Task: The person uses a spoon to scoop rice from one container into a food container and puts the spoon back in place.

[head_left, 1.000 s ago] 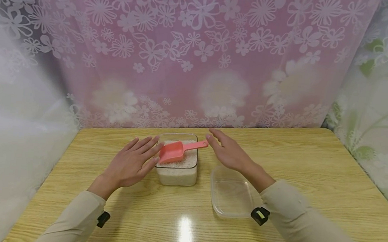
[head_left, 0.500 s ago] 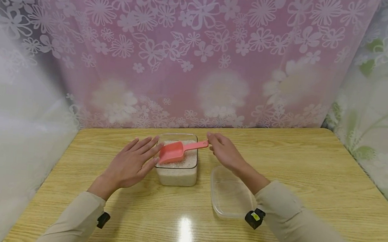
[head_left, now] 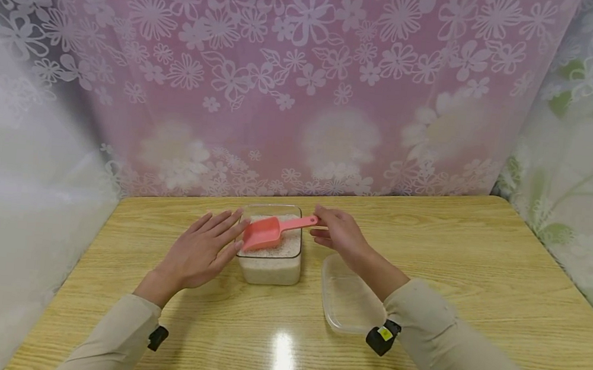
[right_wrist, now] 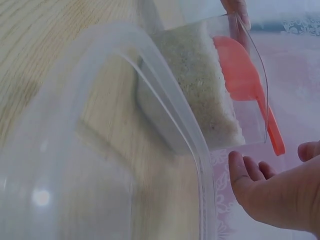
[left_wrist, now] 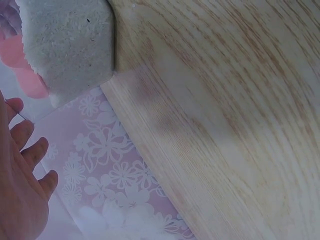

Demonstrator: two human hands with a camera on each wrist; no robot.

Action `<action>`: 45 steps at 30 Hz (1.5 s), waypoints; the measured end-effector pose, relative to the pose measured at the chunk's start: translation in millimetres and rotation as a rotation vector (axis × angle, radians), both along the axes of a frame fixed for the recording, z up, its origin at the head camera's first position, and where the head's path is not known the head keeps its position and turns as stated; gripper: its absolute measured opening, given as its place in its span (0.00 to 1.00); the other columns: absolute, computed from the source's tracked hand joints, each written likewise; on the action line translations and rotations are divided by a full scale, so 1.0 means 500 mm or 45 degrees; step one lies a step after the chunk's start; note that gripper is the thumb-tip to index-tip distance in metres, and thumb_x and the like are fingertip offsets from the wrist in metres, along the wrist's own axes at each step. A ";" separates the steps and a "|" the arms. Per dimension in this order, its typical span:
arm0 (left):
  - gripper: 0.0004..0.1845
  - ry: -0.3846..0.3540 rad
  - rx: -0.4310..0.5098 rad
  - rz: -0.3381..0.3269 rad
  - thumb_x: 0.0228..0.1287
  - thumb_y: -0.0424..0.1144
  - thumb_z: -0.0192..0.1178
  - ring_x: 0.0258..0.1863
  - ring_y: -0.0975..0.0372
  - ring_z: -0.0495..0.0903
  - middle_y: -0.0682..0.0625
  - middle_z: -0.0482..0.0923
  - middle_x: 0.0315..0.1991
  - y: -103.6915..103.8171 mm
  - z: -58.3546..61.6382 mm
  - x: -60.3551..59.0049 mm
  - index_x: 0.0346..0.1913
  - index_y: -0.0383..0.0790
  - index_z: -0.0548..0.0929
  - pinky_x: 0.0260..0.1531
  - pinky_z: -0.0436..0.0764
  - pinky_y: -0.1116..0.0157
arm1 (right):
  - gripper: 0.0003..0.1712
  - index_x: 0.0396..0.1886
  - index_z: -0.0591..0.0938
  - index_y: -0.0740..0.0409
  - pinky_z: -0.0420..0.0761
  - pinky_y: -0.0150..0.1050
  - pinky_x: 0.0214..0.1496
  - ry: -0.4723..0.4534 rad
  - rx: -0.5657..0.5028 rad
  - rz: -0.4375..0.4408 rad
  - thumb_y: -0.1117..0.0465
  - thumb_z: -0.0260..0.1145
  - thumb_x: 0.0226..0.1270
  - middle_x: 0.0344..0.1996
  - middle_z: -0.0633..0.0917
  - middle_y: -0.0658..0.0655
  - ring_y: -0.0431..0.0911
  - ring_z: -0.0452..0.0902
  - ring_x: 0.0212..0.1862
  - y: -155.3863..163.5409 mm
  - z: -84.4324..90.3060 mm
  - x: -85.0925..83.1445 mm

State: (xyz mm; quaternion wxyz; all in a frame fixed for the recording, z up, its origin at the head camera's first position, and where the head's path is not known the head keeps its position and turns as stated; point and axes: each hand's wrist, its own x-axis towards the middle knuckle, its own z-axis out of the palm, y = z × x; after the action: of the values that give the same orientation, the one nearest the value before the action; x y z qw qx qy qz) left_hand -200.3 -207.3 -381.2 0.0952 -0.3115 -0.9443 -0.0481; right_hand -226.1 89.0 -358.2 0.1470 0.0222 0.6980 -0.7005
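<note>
A clear square container (head_left: 270, 270) filled with white rice (right_wrist: 185, 75) stands on the table. A pink scoop (head_left: 264, 233) lies on the rice, its handle (right_wrist: 272, 131) sticking out over the right rim. My left hand (head_left: 197, 253) is at the container's left side, fingers straight and fingertips right at the rim. In the left wrist view that hand (left_wrist: 22, 185) holds nothing. My right hand (head_left: 344, 235) is at the end of the handle. The right wrist view shows the handle's tip between the spread thumb and fingers (right_wrist: 240, 172), with a gap around it.
A clear plastic container (head_left: 334, 320) with rounded corners stands to the right of the rice, partly below my right forearm. The wooden table (head_left: 216, 350) ends at a pink flowered curtain (head_left: 290, 137) behind. Pale curtains (head_left: 585, 195) hang at both sides.
My right hand has come lower and a little left, its thumb and fingers drawing in around the scoop handle's end. The left hand, scoop and rice container have hardly moved.
</note>
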 end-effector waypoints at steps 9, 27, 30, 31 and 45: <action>0.29 -0.023 -0.015 0.010 0.76 0.55 0.37 0.73 0.56 0.49 0.51 0.48 0.75 0.000 0.000 0.002 0.75 0.49 0.56 0.70 0.45 0.53 | 0.26 0.54 0.74 0.69 0.77 0.44 0.55 -0.007 -0.033 -0.049 0.49 0.55 0.74 0.50 0.77 0.61 0.59 0.74 0.56 -0.010 -0.008 -0.001; 0.29 0.008 0.035 -0.006 0.76 0.54 0.39 0.72 0.54 0.51 0.49 0.52 0.74 0.001 -0.004 0.004 0.74 0.46 0.60 0.69 0.48 0.51 | 0.26 0.54 0.79 0.70 0.78 0.44 0.55 0.028 0.070 -0.066 0.51 0.59 0.72 0.54 0.79 0.63 0.56 0.77 0.54 -0.025 -0.029 0.006; 0.29 -0.003 0.034 -0.006 0.76 0.54 0.38 0.72 0.55 0.51 0.50 0.51 0.74 0.002 -0.003 0.004 0.74 0.47 0.59 0.70 0.47 0.51 | 0.25 0.54 0.80 0.69 0.79 0.42 0.54 0.035 0.087 -0.088 0.51 0.59 0.72 0.54 0.79 0.63 0.55 0.77 0.53 -0.024 -0.029 0.006; 0.29 -0.010 0.030 -0.005 0.76 0.54 0.38 0.72 0.55 0.50 0.50 0.50 0.75 0.002 -0.003 0.005 0.74 0.47 0.58 0.70 0.46 0.52 | 0.24 0.54 0.80 0.69 0.79 0.42 0.53 0.037 0.085 -0.096 0.52 0.59 0.72 0.53 0.79 0.63 0.55 0.78 0.53 -0.024 -0.028 0.006; 0.29 -0.025 0.035 -0.003 0.77 0.53 0.38 0.73 0.56 0.49 0.51 0.48 0.75 0.001 -0.004 0.005 0.75 0.49 0.56 0.70 0.44 0.53 | 0.23 0.56 0.79 0.69 0.80 0.38 0.50 0.020 -0.022 -0.173 0.54 0.58 0.73 0.52 0.80 0.64 0.54 0.78 0.53 -0.019 -0.020 0.008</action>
State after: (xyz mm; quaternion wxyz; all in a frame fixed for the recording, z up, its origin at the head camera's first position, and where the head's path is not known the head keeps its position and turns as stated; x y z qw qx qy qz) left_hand -197.7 -207.0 -383.0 0.0900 -0.3106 -0.9441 -0.0642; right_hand -222.1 79.5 -368.1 0.0938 0.0626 0.6900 -0.7150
